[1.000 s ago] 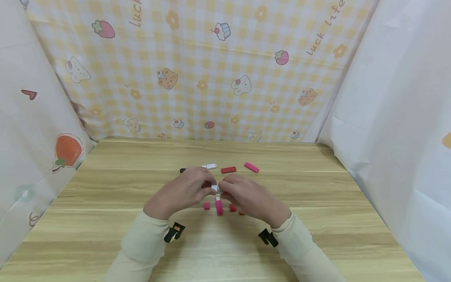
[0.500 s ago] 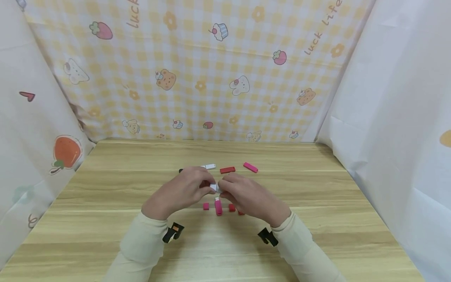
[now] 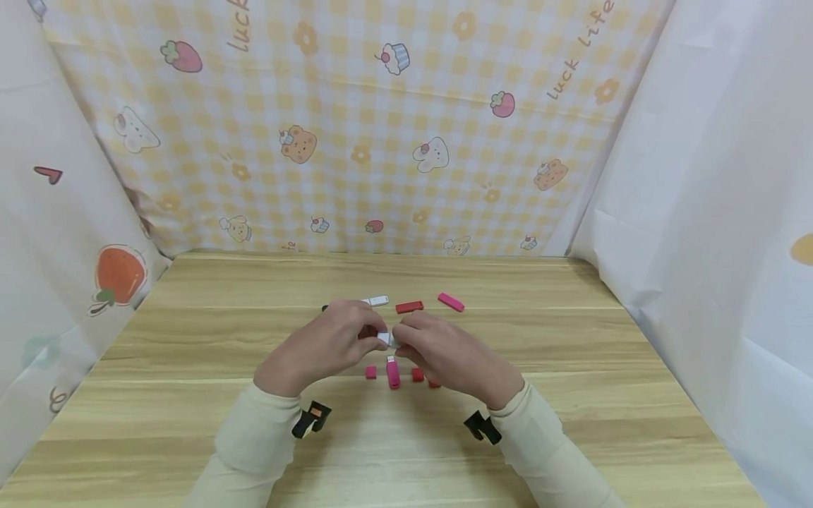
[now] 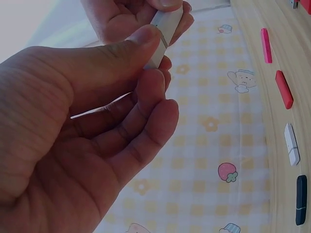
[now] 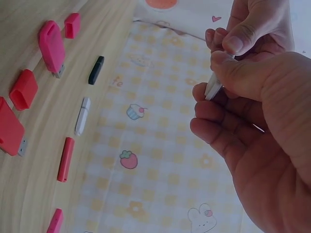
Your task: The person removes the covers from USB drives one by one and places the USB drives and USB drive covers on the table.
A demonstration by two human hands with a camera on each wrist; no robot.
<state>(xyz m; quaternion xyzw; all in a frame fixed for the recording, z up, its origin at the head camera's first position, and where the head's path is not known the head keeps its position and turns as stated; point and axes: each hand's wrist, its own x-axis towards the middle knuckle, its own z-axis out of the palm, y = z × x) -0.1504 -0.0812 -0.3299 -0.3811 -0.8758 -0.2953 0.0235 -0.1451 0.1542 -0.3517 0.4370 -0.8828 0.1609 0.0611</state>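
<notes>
Both hands hold one small white USB flash drive (image 4: 168, 23) between them, raised above the table. My left hand (image 3: 330, 346) pinches one end between thumb and fingertips. The other end is pinched by my right hand (image 3: 447, 353), whose fingers hide much of it in the head view. A thin seam crosses the drive in the left wrist view, near the left thumb. Below the hands lie a pink cap (image 3: 371, 372), a pink flash drive (image 3: 393, 375) with its metal plug bare, a red cap (image 3: 417, 375) and a red flash drive (image 5: 8, 127), also with its plug showing.
Farther back on the wooden table (image 3: 559, 395) is a row of capped flash drives: black (image 5: 96, 70), white (image 5: 82, 116), red (image 3: 409, 307) and pink (image 3: 451, 302). The left hand partly covers the black one in the head view. A checked cloth (image 3: 356, 106) hangs behind.
The head view has shifted very slightly. Both hands keep the same grip on the white flash drive, and the things on the table stay where they were.
</notes>
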